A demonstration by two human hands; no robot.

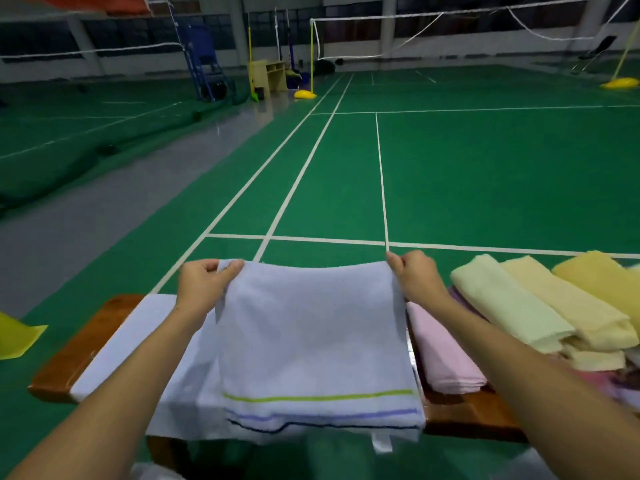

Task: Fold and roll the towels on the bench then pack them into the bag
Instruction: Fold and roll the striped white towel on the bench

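Note:
A pale blue-white towel [311, 334] with green and blue stripes near its front hem is held up over the wooden bench [86, 344]. My left hand [204, 282] pinches its far left corner and my right hand [415, 275] pinches its far right corner, so the far edge is stretched between them. The towel's near part lies on the bench and hangs over its front edge. Part of the same pale cloth lies flat on the bench to the left. No bag is clearly in view.
A folded pink towel [443, 355] lies just right of the held towel. Further right are several folded pale green and yellow towels [540, 306] in a pile. A yellow sheet [17, 337] lies on the green court floor at the left.

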